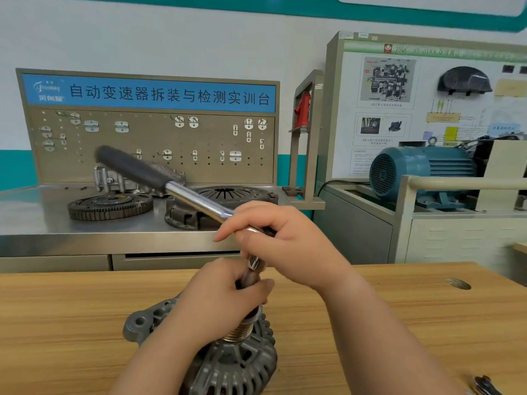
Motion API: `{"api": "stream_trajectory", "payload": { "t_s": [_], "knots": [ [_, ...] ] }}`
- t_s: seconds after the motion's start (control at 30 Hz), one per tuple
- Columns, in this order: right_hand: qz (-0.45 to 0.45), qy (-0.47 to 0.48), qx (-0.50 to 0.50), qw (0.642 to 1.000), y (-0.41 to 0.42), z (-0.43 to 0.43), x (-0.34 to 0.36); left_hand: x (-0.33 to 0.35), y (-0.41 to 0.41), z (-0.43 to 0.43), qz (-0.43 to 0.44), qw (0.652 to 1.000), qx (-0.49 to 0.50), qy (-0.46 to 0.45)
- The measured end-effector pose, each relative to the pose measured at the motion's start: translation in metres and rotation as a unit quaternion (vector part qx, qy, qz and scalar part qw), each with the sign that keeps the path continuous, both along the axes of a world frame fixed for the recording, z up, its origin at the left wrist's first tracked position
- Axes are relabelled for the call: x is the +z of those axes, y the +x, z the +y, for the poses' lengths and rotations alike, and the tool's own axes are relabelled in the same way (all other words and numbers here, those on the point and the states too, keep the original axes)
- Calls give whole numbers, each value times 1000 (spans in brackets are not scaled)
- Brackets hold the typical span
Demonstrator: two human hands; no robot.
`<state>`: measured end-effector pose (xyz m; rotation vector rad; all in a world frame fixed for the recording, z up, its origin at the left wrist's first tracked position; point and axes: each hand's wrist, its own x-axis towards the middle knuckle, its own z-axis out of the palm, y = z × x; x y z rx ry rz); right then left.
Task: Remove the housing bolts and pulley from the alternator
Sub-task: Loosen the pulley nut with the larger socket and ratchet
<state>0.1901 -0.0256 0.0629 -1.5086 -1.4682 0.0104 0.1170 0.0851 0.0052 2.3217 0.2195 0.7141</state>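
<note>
Cast-metal alternator (228, 366) looks heavy and rigid, its grooved pulley (239, 330) likely slick; left hand (219, 300) grips the socket (248, 279) above it, right hand (285, 243) clasps the wrench (194, 199).

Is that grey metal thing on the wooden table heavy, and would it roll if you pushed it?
Probably heavy: the alternator looks like thick cast metal. It likely won't roll, since it sits flat, pulley up. Its ribs should give grip.
</note>
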Motion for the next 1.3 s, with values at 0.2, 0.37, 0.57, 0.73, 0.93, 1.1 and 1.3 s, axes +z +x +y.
{"api": "stream_trajectory", "payload": {
  "t_s": [0.2,0.37,0.57,0.73,0.93,1.1,1.3],
  "knots": [
    [18,27,-6,999,-2,2,-3,-1,-1,-3,-6,1000,25,8],
    [-115,-5,-309,944,-27,18,-13,0,0,-2,11,997,58,43],
    [-123,-8,-280,952,-22,12,-8,-1,2,0,5,999,29,35],
    [-22,26,-38,999,-6,-2,-5,-3,1,3,1,1000,-9,2],
    [-10,47,-93,995,-13,4,-7,-2,-2,-3,-1,1000,17,13],
    [-143,-13,-356,923,-27,18,-11,-1,0,-1,-2,998,45,48],
    [-92,18,-260,961,-24,12,-8,-3,1,2,-7,999,13,28]
  ]
}}
